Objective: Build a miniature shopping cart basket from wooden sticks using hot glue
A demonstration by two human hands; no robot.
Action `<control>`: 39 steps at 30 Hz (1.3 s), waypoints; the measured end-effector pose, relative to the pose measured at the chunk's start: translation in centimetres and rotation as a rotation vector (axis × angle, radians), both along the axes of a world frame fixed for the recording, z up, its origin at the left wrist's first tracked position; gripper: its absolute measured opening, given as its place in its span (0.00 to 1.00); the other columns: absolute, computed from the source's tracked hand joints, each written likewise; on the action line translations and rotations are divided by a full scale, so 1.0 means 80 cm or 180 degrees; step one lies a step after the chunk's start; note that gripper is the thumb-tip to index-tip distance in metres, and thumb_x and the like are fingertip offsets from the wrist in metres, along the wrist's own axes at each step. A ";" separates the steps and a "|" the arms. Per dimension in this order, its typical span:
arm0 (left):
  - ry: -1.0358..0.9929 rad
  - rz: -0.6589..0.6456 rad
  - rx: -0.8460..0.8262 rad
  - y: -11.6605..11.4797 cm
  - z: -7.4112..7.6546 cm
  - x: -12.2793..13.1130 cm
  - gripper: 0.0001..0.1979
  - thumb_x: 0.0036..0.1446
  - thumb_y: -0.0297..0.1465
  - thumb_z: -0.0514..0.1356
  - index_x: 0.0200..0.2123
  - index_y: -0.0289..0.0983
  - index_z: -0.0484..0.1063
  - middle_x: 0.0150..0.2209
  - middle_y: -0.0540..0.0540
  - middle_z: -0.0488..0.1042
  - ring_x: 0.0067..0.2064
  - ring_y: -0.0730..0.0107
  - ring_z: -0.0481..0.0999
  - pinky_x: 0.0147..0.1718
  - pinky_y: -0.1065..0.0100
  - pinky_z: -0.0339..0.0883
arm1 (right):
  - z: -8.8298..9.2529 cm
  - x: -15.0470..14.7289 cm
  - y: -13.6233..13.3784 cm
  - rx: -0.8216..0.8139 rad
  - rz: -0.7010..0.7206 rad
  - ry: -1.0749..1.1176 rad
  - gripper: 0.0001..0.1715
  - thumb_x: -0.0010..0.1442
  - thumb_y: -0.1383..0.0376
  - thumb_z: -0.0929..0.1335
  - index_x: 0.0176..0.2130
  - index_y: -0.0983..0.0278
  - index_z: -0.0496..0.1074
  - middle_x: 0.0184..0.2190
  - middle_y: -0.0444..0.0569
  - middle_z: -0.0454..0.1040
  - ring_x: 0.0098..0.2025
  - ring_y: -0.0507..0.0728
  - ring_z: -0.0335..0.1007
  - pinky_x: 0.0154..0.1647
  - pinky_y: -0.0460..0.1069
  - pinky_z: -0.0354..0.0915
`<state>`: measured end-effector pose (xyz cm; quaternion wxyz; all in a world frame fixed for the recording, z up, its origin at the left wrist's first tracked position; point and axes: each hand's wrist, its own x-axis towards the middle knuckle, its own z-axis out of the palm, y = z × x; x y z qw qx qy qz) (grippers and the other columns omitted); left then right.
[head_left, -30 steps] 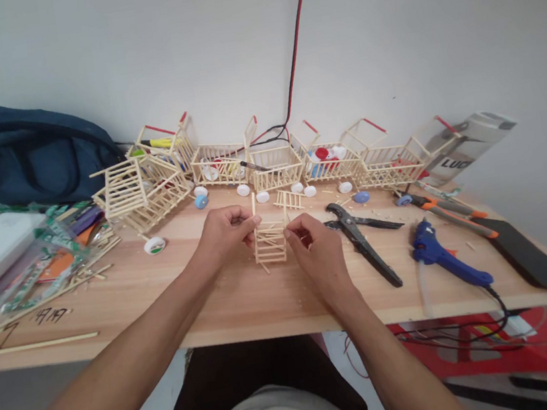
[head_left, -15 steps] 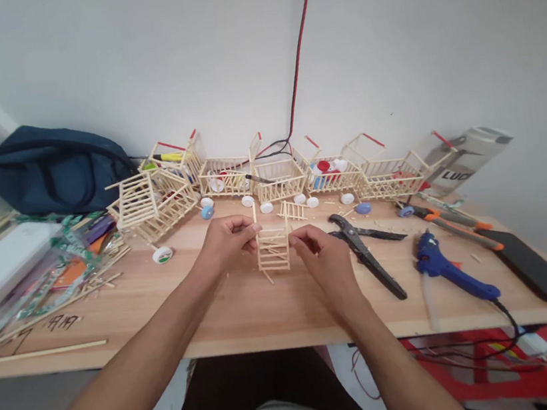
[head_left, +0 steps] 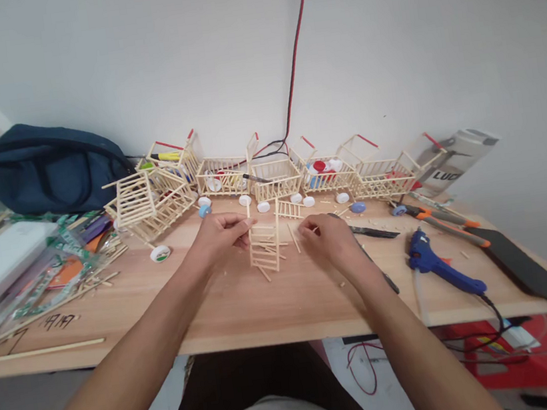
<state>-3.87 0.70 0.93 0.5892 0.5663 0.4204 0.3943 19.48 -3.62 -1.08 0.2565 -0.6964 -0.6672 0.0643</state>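
A small ladder-like frame of wooden sticks (head_left: 265, 246) stands on the wooden table (head_left: 246, 303). My left hand (head_left: 219, 233) pinches its left upright near the top. To the frame's right, my right hand (head_left: 331, 239) rests with curled fingers over the black pliers (head_left: 373, 234), its fingertips pinched near a loose stick (head_left: 293, 237); what they hold is too small to make out. A second little ladder piece (head_left: 289, 210) lies just behind.
Several stick-built carts (head_left: 274, 176) line the wall, with bottle caps (head_left: 245, 200) scattered before them. A blue glue gun (head_left: 437, 262) and orange-handled tool (head_left: 444, 221) lie at right. A dark bag (head_left: 47, 169) and plastic packets (head_left: 24, 265) sit at left. A red cable (head_left: 296, 47) hangs down the wall.
My right hand let go of the frame's right side and moved right, over the pliers. The left hand keeps hold of the frame, which has tilted slightly.
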 end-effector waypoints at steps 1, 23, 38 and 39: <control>0.0016 -0.0001 -0.0005 0.000 0.001 0.000 0.16 0.40 0.39 0.70 0.27 0.32 0.76 0.19 0.50 0.72 0.21 0.76 0.70 0.23 0.73 0.69 | -0.001 -0.004 0.001 -0.0093 -0.0022 -0.0058 0.08 0.55 0.65 0.66 0.27 0.62 0.74 0.26 0.48 0.76 0.28 0.54 0.68 0.31 0.48 0.58; 0.0664 -0.0511 0.0500 -0.001 -0.004 0.004 0.12 0.50 0.37 0.60 0.28 0.33 0.75 0.13 0.53 0.64 0.16 0.78 0.61 0.18 0.75 0.52 | 0.018 0.010 0.006 0.0059 0.0994 0.1641 0.16 0.58 0.57 0.67 0.41 0.63 0.76 0.39 0.49 0.79 0.39 0.56 0.72 0.40 0.50 0.64; 0.1313 -0.0192 0.0907 -0.005 -0.004 0.013 0.10 0.50 0.31 0.58 0.31 0.33 0.78 0.13 0.55 0.63 0.17 0.76 0.61 0.19 0.74 0.51 | 0.006 0.002 0.005 -0.0042 0.0759 0.1842 0.15 0.53 0.56 0.68 0.35 0.64 0.77 0.28 0.46 0.76 0.29 0.53 0.66 0.31 0.48 0.60; 0.1368 -0.0174 0.0926 -0.006 -0.003 0.014 0.11 0.50 0.31 0.58 0.32 0.33 0.78 0.13 0.55 0.63 0.18 0.76 0.61 0.20 0.74 0.51 | 0.006 0.001 0.005 -0.0057 0.0738 0.1862 0.15 0.53 0.55 0.69 0.34 0.64 0.77 0.27 0.46 0.75 0.28 0.52 0.65 0.30 0.47 0.59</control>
